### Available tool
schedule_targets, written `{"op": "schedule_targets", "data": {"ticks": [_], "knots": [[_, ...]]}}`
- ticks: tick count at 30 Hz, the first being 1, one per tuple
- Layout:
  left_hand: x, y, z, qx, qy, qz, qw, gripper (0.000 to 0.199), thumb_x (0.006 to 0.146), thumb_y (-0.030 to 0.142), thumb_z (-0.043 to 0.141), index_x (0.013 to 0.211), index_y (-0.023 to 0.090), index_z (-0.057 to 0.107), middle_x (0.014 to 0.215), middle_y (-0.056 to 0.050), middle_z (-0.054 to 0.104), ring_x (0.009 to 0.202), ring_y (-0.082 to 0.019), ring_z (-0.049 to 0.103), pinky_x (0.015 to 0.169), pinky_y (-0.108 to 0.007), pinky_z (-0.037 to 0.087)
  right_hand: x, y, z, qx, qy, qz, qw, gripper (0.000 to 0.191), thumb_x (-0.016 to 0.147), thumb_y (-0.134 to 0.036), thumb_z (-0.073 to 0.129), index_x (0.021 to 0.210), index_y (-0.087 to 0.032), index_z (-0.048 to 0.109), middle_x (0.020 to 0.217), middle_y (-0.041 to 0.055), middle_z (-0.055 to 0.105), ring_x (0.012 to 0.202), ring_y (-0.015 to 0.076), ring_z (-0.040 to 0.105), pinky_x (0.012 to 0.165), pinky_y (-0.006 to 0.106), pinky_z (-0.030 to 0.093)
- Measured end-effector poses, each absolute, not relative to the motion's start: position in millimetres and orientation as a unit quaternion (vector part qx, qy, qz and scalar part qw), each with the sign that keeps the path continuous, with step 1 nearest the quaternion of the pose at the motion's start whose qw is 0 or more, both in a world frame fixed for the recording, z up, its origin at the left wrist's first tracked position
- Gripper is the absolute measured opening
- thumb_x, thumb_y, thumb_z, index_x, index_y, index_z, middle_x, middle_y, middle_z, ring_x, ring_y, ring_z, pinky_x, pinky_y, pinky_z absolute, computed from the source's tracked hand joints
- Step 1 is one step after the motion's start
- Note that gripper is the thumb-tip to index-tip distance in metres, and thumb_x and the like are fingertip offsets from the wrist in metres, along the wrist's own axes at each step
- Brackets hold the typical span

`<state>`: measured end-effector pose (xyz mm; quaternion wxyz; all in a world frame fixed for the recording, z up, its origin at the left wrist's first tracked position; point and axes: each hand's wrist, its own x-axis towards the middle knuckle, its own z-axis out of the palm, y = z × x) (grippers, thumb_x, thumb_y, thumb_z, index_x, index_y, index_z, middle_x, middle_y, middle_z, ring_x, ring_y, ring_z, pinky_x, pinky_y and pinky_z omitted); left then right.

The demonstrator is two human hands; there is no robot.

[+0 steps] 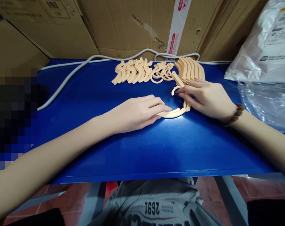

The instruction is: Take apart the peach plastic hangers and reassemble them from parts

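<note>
My left hand (142,113) is closed on the left end of a curved beige plastic piece (172,113), low over the blue table (137,153). The piece's right end meets a small joint, beside my right hand (200,95). My right fingers are pinched around a beige hook (174,90) above that joint; a short straight beige bar (177,78) reaches up-left from behind them. How these parts join is hidden by my fingers. Behind stand a row of wavy beige pieces (132,71), a heap of beige hooks (161,71) and a stack of curved beige arms (190,69).
Cardboard boxes (133,28) line the back edge, with a white cable (73,70) running before them. At the right lie a white plastic package (255,47) and clear plastic film (267,103). The table's front edge is near my lap.
</note>
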<state>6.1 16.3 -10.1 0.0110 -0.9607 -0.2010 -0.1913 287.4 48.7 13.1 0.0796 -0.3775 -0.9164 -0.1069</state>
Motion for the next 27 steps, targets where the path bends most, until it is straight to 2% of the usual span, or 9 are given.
{"op": "schedule_targets", "data": {"ticks": [9, 16, 23, 27], "knots": [[6, 16, -11, -0.959, -0.207, -0.191, 0.012, 0.030, 0.108, 0.019, 0.048, 0.132, 0.012, 0.065, 0.126, -0.009, 0.073, 0.112, -0.023, 0.069, 0.095, -0.035, 0.058, 288, 49, 13, -0.366, -0.922, -0.106, 0.075, 0.045, 0.109, -0.037, 0.036, 0.117, -0.016, 0.075, 0.100, 0.0119, 0.074, 0.097, 0.0259, 0.065, 0.073, 0.034, 0.041], [5, 20, -11, -0.954, -0.222, -0.201, 0.016, 0.030, 0.108, 0.020, 0.049, 0.133, 0.014, 0.065, 0.130, -0.011, 0.072, 0.118, -0.024, 0.067, 0.104, -0.039, 0.053, 287, 46, 15, -0.338, -0.932, -0.106, 0.077, 0.041, 0.110, -0.037, 0.036, 0.114, -0.018, 0.072, 0.100, 0.0108, 0.074, 0.094, 0.0241, 0.066, 0.072, 0.033, 0.041], [0, 26, -9, -0.915, -0.347, -0.204, 0.029, 0.035, 0.105, 0.027, 0.053, 0.136, 0.014, 0.060, 0.133, -0.016, 0.067, 0.123, -0.030, 0.064, 0.103, -0.043, 0.052, 281, 41, 16, -0.310, -0.946, -0.049, 0.085, 0.038, 0.110, -0.037, 0.041, 0.110, -0.015, 0.071, 0.099, 0.0110, 0.075, 0.090, 0.0235, 0.069, 0.073, 0.033, 0.043], [-1, 26, -10, -0.898, -0.391, -0.202, 0.003, 0.036, 0.102, 0.031, 0.057, 0.134, 0.015, 0.060, 0.123, -0.012, 0.071, 0.117, -0.029, 0.066, 0.100, -0.040, 0.052, 278, 37, 15, -0.293, -0.951, -0.042, 0.088, 0.040, 0.111, -0.038, 0.039, 0.105, -0.015, 0.071, 0.094, 0.0105, 0.073, 0.085, 0.0218, 0.068, 0.073, 0.031, 0.043]]}}
